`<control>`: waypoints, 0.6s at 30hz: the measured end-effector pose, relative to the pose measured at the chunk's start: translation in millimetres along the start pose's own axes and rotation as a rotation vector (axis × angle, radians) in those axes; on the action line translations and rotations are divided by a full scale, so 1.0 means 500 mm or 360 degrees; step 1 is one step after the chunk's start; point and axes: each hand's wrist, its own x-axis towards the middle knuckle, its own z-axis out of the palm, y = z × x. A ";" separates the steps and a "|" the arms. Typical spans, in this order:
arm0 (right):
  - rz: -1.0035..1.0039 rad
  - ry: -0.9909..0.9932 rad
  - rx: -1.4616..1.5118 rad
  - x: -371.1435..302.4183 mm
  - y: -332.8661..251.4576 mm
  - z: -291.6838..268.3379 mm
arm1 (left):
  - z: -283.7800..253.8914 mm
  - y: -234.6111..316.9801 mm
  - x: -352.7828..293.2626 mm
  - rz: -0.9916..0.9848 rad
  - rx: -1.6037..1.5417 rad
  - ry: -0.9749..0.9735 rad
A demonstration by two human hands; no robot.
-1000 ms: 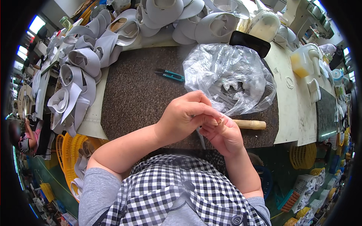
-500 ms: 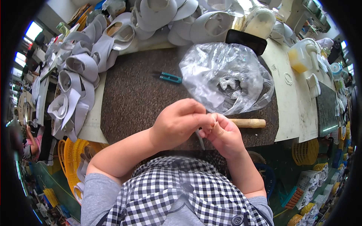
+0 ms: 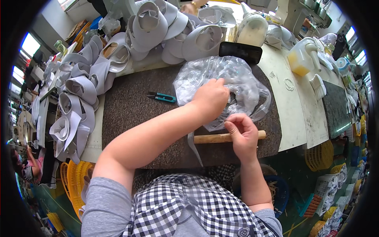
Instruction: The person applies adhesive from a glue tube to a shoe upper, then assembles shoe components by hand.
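My left hand (image 3: 213, 98) reaches over a crumpled clear plastic bag (image 3: 256, 89) with silvery-grey contents. Its fingers curl downward at the bag's opening; the fingertips are hidden, and whatever they grip cannot be made out. Closer to me, my right hand (image 3: 244, 136) is closed in a pinch by the bag's near edge. Anything in that pinch is too small to name. Beneath the right hand passes the wooden handle of a hammer (image 3: 211, 138), lying on the dark speckled board (image 3: 134, 118). The hammer's thin, curved grey head points toward me.
Teal thread snips (image 3: 164, 97) lie left of the bag. White sun visors (image 3: 81, 85) are heaped along the left and far sides. A black phone (image 3: 240, 52) leans behind the bag. At right stand a jug of yellowish liquid (image 3: 302, 59) and a white brush (image 3: 318, 87).
My hands, together half a second ago, are apart. The left has gone forward over the bag, while the right stays near the hammer handle. More of the hammer shows, and the whole view has shifted slightly.
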 end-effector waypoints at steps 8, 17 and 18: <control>-0.0383 0.0265 -0.0241 -0.008 -0.003 -0.016 | 0.007 0.011 -0.006 0.0008 0.0231 0.0233; -0.0492 -0.0013 -0.0057 -0.001 -0.040 0.030 | -0.136 0.073 -0.145 -0.0426 -0.1448 0.0034; -0.0485 -0.0041 -0.0053 -0.005 -0.040 0.043 | -0.130 0.065 -0.163 -0.0620 -0.2013 0.0075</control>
